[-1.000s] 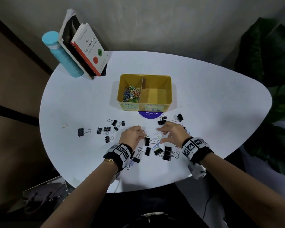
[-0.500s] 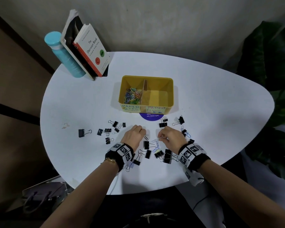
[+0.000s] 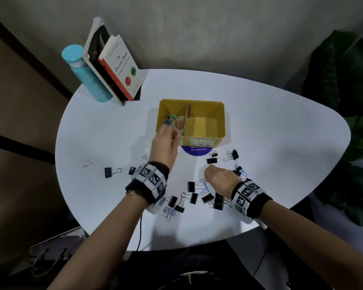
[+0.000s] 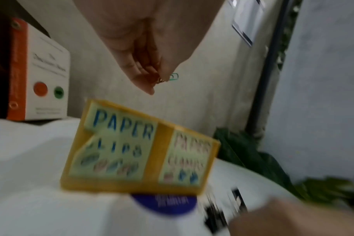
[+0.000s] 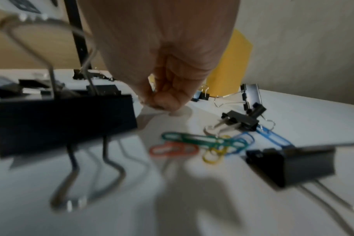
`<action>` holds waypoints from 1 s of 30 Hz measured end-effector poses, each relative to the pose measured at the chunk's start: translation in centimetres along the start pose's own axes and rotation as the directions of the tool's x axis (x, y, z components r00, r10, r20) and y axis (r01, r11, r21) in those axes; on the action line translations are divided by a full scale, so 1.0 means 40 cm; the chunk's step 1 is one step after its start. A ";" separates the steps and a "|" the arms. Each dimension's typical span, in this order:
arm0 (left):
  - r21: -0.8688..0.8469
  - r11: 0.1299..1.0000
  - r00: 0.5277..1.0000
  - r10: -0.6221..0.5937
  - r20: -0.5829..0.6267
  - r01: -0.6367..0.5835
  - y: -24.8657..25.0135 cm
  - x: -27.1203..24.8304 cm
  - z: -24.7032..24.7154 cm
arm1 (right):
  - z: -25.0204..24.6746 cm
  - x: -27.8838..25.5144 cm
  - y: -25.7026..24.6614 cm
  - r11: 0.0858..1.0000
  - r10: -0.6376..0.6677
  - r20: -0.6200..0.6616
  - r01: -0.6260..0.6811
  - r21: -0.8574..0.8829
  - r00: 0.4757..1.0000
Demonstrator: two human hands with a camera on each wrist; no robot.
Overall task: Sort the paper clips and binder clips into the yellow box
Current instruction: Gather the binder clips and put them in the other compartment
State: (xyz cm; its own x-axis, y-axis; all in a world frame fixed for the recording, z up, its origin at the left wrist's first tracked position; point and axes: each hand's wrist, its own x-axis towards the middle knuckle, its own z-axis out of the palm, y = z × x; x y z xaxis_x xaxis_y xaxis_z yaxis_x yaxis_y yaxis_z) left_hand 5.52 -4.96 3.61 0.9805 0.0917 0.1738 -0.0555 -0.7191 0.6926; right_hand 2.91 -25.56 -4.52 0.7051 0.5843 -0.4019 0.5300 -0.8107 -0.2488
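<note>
The yellow box (image 3: 192,100) stands mid-table, its labelled front (image 4: 160,143) facing me. Coloured paper clips (image 3: 174,120) fill its left compartment; the right one shows bare yellow floor. My left hand (image 3: 166,132) hovers at the left compartment's near edge and pinches a green and a gold paper clip (image 4: 169,79). My right hand (image 3: 208,174) is low over the pile, fingertips (image 5: 162,102) pinched together at the table on a pale paper clip (image 3: 205,178). Loose coloured paper clips (image 5: 202,140) and several black binder clips (image 3: 218,203) lie around it.
More binder clips (image 3: 108,172) lie scattered at the left. A teal bottle (image 3: 86,76) and leaning books (image 3: 122,68) stand at the back left. A purple round sticker (image 3: 196,151) lies before the box. A dark plant (image 3: 344,101) is at the right, a bag (image 3: 50,258) below the table's edge.
My left hand has risen from the pile and moved forward to the box's left compartment with paper clips. The right hand stays at the pile, drawn slightly back.
</note>
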 end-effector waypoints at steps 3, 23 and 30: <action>-0.003 0.998 0.993 -0.058 -0.101 0.058 -0.006 0.102 -0.029 | -0.013 0.013 -0.020 0.997 0.058 0.097 -0.053 -0.049 0.994; 0.068 0.989 0.796 0.065 0.602 -0.132 -0.081 -0.190 0.044 | -0.356 0.213 -0.105 0.847 0.186 -0.372 0.043 0.529 0.909; 0.248 0.919 0.671 0.025 0.741 -0.308 -0.071 -0.240 0.109 | -0.140 -0.012 -0.039 0.929 0.128 0.025 -0.129 0.347 0.991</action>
State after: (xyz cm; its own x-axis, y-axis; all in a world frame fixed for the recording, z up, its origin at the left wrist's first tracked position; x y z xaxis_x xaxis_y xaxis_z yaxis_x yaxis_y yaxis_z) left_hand -2.92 -6.79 -3.08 0.7961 -0.4671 -0.3848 -0.3063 -0.8594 0.4093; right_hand 4.38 -24.35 0.98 0.7552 0.4741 -0.4527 0.2374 -0.8415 -0.4853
